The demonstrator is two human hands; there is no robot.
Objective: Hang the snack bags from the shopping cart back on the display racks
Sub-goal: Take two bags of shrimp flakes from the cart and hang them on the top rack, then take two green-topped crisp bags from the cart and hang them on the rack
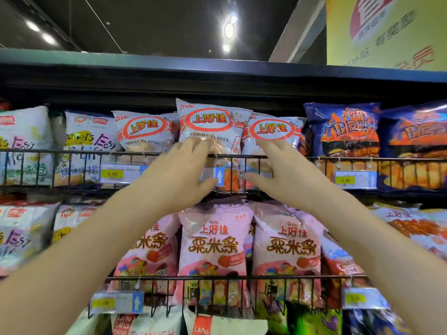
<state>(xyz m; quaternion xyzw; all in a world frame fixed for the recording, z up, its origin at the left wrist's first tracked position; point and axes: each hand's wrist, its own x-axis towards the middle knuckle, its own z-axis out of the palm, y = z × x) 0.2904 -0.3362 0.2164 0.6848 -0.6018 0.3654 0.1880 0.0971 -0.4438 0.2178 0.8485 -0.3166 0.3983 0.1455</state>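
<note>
lower part of the shrimp flakes bag [212, 122] is behind the wire rail [242, 157] and partly behind the left grip [179, 172], so its bottom edge is not seen. the left grip also covers most of the middle price tag [219, 176]: only the arrow part shows, no price. if the fingertips of the right grip [283, 172] touch that bag or only the neighbour bag [273, 129], cannot tell. lower-left price tag [116, 302] is blurred, 1st digit unreadable; lower-right price tag [355, 298] is fully blurred. yellow banner [387, 32] is cut by top & right edges. bottom-row bags [205, 327] are cut by the bottom edge.
</note>
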